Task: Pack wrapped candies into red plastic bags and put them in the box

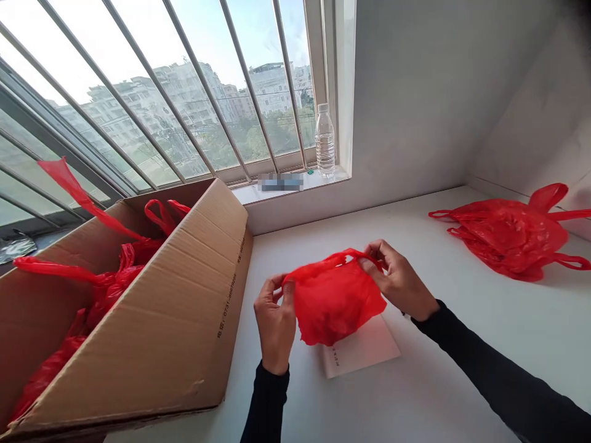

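Observation:
A red plastic bag is stretched between my two hands above the white table. My left hand pinches its upper left corner between thumb and fingers. At the upper right corner, my right hand grips the bag's edge in the same way. Beneath the bag lies a pale flat booklet or box with small dark print, partly covered from view. Whether anything is inside the bag cannot be made out.
On the left stands an open cardboard box holding red bags. A pile of red bags lies at the right. A clear bottle stands on the sill by the barred window.

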The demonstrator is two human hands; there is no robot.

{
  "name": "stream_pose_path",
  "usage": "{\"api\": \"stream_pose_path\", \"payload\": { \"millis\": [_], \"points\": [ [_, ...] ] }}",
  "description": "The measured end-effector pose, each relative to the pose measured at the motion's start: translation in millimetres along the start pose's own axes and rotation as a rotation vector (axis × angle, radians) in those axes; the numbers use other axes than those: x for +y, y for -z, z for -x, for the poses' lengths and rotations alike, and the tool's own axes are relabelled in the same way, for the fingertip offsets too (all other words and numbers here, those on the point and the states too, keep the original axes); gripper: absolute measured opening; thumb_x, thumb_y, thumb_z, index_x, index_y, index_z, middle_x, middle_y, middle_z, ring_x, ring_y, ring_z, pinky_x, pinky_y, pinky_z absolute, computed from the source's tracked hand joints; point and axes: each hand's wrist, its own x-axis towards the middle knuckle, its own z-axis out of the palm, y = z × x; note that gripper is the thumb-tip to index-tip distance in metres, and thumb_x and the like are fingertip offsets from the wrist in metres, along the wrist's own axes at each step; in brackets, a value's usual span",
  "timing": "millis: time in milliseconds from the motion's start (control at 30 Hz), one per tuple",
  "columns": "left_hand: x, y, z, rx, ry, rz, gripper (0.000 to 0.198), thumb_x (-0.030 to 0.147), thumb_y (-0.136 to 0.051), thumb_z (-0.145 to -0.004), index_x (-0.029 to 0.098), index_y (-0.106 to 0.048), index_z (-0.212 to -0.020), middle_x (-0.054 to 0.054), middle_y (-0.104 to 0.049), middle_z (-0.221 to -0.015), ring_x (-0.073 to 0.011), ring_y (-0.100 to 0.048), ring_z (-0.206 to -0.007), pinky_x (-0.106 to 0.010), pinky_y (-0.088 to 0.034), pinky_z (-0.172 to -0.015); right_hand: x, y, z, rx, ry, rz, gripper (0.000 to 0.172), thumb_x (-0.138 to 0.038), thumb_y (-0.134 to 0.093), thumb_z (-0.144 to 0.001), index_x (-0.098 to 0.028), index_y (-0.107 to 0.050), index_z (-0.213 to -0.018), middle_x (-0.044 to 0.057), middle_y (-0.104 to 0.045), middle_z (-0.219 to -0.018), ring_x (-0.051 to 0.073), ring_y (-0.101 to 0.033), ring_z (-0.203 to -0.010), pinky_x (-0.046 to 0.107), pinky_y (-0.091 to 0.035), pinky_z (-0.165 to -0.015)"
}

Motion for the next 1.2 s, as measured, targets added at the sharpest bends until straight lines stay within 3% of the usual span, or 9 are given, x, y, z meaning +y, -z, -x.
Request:
{"api": "stream_pose_path", "payload": {
  "millis": [133, 400, 500, 633, 700, 800, 967, 1100, 1200],
  "points": [
    [11.6, 2.3, -22.5, 0.058, -0.053, 0.020, 0.021, 0.038, -0.055, -0.100, 0.021, -0.067, -0.104, -0.004, -0.070, -0.101, -0.0188, -0.063, -0.085, -0.029, -0.048, -0.074, 4.7, 16.4, -15.0, 0.128, -0.055, -0.147, 0.018, -0.037, -0.058, -0.095, -0.027, -0.048, -0.107, 0.000, -0.060, -0.090, 0.018, -0.058, -0.077, 0.029, -0.049, -0.064],
    [36.9, -16.7, -36.8, -0.201, -0.181, -0.118, 0.006, 0.020, -0.063, -0.089, 0.024, -0.059, -0.091, 0.001, -0.062, -0.094, -0.0198, -0.059, -0.094, -0.031, -0.045, -0.082, -1.4, 32.4, -29.6, 0.143, -0.055, 0.064, 0.043, -0.046, -0.061, -0.095, -0.030, -0.053, -0.134, 0.000, -0.061, -0.084, 0.019, -0.062, -0.069, 0.031, -0.054, -0.059],
    [42.8, -19.9, -41.8, -0.175, -0.206, -0.171, 0.017, 0.035, -0.071, -0.091, 0.023, -0.059, -0.086, 0.002, -0.059, -0.086, -0.0180, -0.055, -0.082, -0.030, -0.042, -0.076, -5.6, 37.8, -28.6, 0.188, -0.036, 0.174, 0.044, -0.049, -0.060, -0.096, -0.030, -0.054, -0.135, 0.004, -0.067, -0.095, 0.024, -0.067, -0.084, 0.037, -0.057, -0.070],
    [46.6, -17.9, -46.5, -0.132, -0.237, -0.157, 0.020, 0.038, -0.065, -0.098, 0.025, -0.066, -0.083, 0.001, -0.058, -0.085, -0.0169, -0.055, -0.080, -0.030, -0.042, -0.073, -16.3, 35.7, -18.1, 0.460, 0.221, 0.365, 0.050, -0.037, -0.065, -0.095, -0.030, -0.048, -0.141, 0.007, -0.062, -0.123, 0.029, -0.061, -0.115, 0.047, -0.050, -0.099],
    [48.7, -15.0, -45.2, -0.103, -0.275, -0.142, 0.013, 0.036, -0.068, -0.095, 0.027, -0.071, -0.086, 0.000, -0.057, -0.092, -0.0177, -0.056, -0.087, -0.029, -0.044, -0.078, -20.0, 28.1, -12.9, 0.337, 0.388, 0.389, 0.036, -0.029, -0.059, -0.099, -0.031, -0.051, -0.134, 0.005, -0.063, -0.118, 0.025, -0.061, -0.113, 0.042, -0.050, -0.100],
    [52.3, -8.8, -39.6, -0.073, -0.290, -0.165, 0.006, 0.033, -0.072, -0.092, 0.028, -0.075, -0.092, 0.001, -0.053, -0.084, -0.0171, -0.051, -0.080, -0.028, -0.043, -0.074, -17.6, 12.5, -10.0, -0.061, 0.479, 0.455, 0.028, -0.022, -0.044, -0.106, -0.029, -0.052, -0.132, 0.005, -0.066, -0.121, 0.022, -0.060, -0.116, 0.041, -0.049, -0.102],
    [51.7, 0.6, -34.3, -0.203, -0.056, 0.010, 0.019, 0.042, -0.068, -0.095, 0.025, -0.074, -0.101, 0.004, -0.051, -0.057, -0.0137, -0.046, -0.054, -0.024, -0.041, -0.053, -14.9, 1.4, -5.2, -0.270, 0.357, 0.543, 0.031, -0.029, -0.030, -0.110, -0.022, -0.058, -0.099, 0.004, -0.067, -0.089, 0.021, -0.061, -0.081, 0.040, -0.050, -0.075],
    [50.8, 2.2, -36.2, -0.286, 0.012, 0.224, 0.019, 0.040, -0.065, -0.097, 0.023, -0.071, -0.099, -0.003, -0.071, -0.088, -0.0196, -0.067, -0.082, -0.031, -0.058, -0.079, -28.2, 8.1, 5.8, -0.424, 0.172, 0.399, 0.043, -0.040, -0.026, -0.110, -0.025, -0.041, -0.073, -0.002, -0.053, -0.066, 0.016, -0.046, -0.056, 0.034, -0.038, -0.053],
    [59.0, 4.2, -32.4, -0.417, 0.010, 0.141, 0.024, 0.042, -0.060, -0.099, 0.021, -0.073, -0.093, -0.005, -0.073, -0.095, -0.0208, -0.069, -0.084, -0.030, -0.059, -0.077, -27.1, 9.4, 9.3, -0.550, 0.047, 0.298, 0.047, -0.043, -0.024, -0.110, -0.025, -0.038, -0.069, -0.003, -0.052, -0.062, 0.015, -0.046, -0.052, 0.032, -0.037, -0.050]
  ]
}}
